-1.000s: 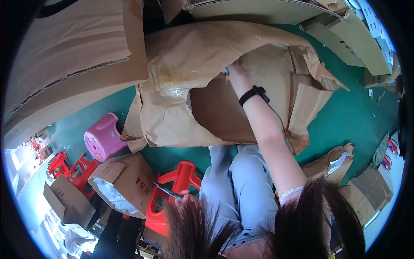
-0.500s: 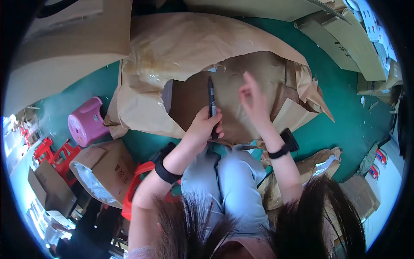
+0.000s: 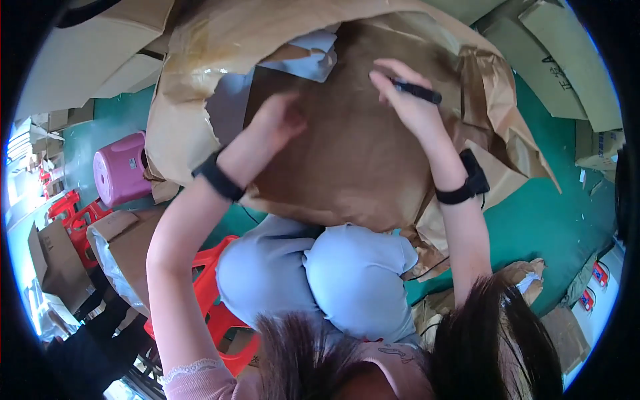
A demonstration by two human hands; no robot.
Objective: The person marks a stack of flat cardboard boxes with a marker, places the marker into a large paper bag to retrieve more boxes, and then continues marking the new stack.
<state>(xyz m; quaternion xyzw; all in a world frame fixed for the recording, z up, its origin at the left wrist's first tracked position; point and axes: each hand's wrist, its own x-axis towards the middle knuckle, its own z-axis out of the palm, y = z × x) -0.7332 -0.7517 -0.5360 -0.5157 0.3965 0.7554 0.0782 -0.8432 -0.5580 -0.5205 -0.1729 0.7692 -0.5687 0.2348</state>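
My right hand (image 3: 412, 107) is closed around a black pen (image 3: 421, 91) and hovers over the right part of a large brown paper wrapping (image 3: 347, 160). The pen lies slantwise across the palm side, its thick end sticking out to the right. Over the left part of the wrapping is my left hand (image 3: 277, 121), its fingers smeared by motion. A jagged tear opens the paper, with a grey-white sheet or panel (image 3: 230, 100) showing at its left side. Another pale piece (image 3: 310, 57) shows at the far edge of the tear.
My knees (image 3: 353, 273) are close to the near edge of the wrapping. At left stand a purple stool (image 3: 121, 170), red stools (image 3: 87, 223) and a carton (image 3: 127, 243) with clear plastic. Cardboard boxes (image 3: 567, 67) stand at far right on the green floor (image 3: 550, 143).
The pen has passed from my left hand to my right. My left hand has moved left and away, my right slightly farther. The view has shifted, with more of the wrapping's inside showing.
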